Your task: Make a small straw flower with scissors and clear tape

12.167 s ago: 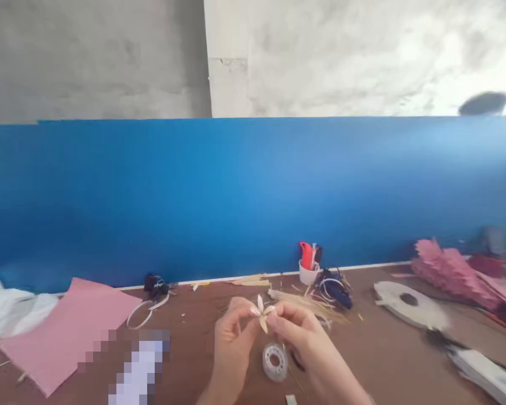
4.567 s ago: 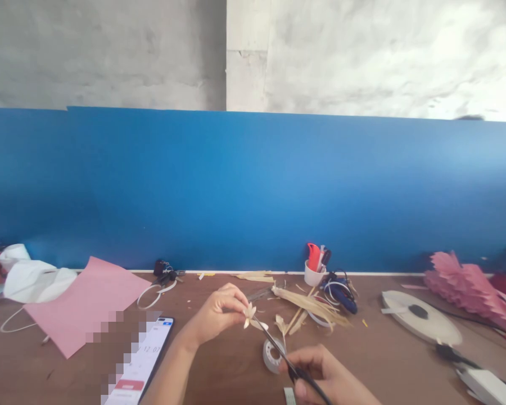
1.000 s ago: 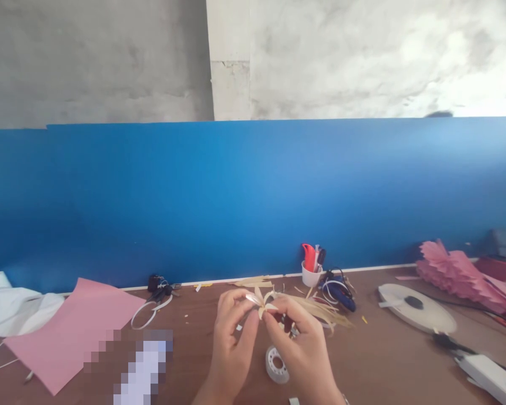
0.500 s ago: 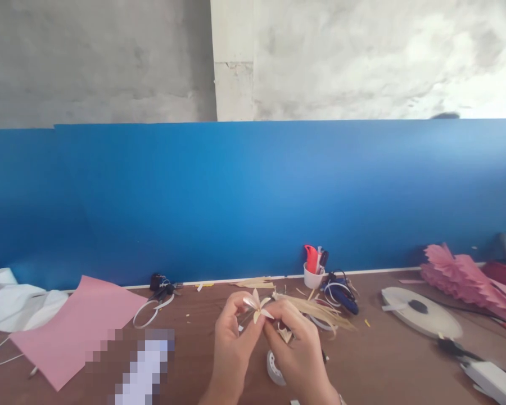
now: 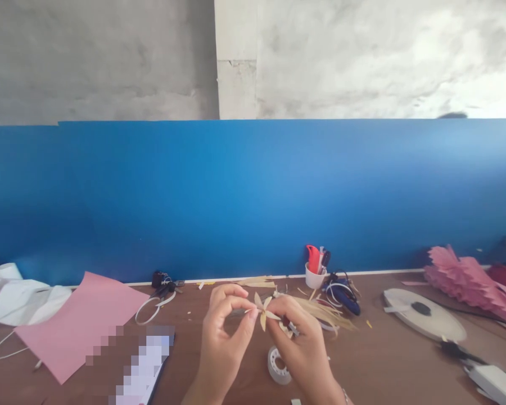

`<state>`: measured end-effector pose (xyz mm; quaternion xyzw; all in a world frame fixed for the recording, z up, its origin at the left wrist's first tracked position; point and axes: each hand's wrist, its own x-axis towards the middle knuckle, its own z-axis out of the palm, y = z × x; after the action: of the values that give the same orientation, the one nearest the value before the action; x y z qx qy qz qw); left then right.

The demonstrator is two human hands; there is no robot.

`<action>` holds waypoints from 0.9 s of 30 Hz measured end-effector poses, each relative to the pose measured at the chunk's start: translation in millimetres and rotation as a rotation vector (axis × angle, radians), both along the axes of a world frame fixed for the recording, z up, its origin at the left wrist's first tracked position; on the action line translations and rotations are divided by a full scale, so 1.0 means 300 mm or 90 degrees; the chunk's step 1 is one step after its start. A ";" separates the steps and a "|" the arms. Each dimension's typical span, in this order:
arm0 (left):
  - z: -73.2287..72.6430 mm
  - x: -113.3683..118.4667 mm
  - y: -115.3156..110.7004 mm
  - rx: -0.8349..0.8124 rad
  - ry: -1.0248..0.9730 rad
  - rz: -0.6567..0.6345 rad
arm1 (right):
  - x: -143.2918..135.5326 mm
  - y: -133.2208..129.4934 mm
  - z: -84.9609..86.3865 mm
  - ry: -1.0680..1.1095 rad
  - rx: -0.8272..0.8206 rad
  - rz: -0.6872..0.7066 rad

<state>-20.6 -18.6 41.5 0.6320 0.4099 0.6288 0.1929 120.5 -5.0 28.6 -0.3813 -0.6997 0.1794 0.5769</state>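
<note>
A small cream flower (image 5: 263, 309) with pointed, straw-like petals is held up over the table between my two hands. My left hand (image 5: 227, 326) pinches the tip of a left-side petal between thumb and forefinger. My right hand (image 5: 297, 332) grips the flower from the right, close under its centre; its stem is hidden behind the fingers. Below the right hand lies a white tape roll (image 5: 279, 365), partly covered by that hand. Behind it spread pale dried strips (image 5: 324, 312), like straw or husk.
Pink paper (image 5: 84, 326) and a pixelated phone-like slab (image 5: 145, 365) lie left. At the back stands a white cup (image 5: 315, 277) with red-handled tools, beside a blue corded object (image 5: 346, 298). Rightward are an oval white disc (image 5: 424, 323), pink pleated paper (image 5: 468, 281) and a white adapter (image 5: 495, 382).
My left hand has shifted left and its fingers have opened out from the flower's base to a petal tip. The flower has turned slightly and moved a little right. The view has shifted slightly.
</note>
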 end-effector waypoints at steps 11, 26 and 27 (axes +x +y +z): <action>-0.017 0.014 0.019 -0.053 -0.125 0.018 | 0.007 -0.009 0.014 -0.005 -0.049 -0.019; -0.019 0.001 0.015 0.060 0.120 0.053 | 0.008 -0.023 0.042 0.040 -0.182 -0.014; -0.017 -0.001 0.014 0.073 0.127 0.056 | 0.008 -0.024 0.043 0.036 -0.182 -0.012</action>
<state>-20.8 -14.3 36.5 0.6828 0.4179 0.5931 0.0864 122.9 -12.1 41.4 -0.4611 -0.6466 0.2827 0.5379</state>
